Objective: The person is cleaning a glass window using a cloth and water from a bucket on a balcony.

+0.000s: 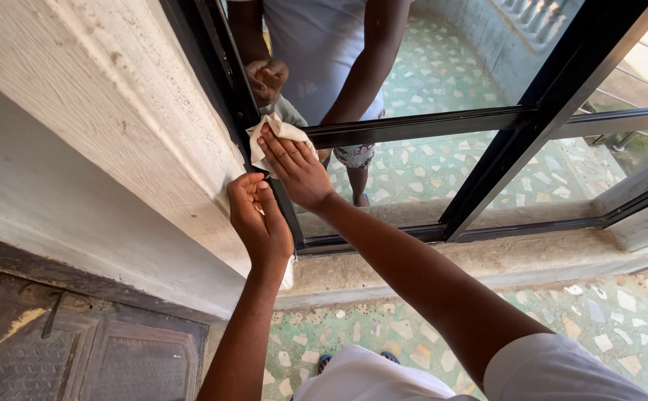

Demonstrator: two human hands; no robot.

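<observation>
The right hand reaches forward, fingers flat, pressing a crumpled white cloth against the black metal window frame. The left hand, fingers curled, rests at the frame's edge; whether it grips anything is unclear.

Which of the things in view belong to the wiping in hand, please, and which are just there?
In use: white cloth under the right hand; black window frame; left hand, a closed fist beside the frame.

Just there: rough wall; dark door; speckled floor.

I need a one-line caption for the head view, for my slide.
Right hand presses a white cloth on a black window frame; left hand rests below it by the wall.
</observation>
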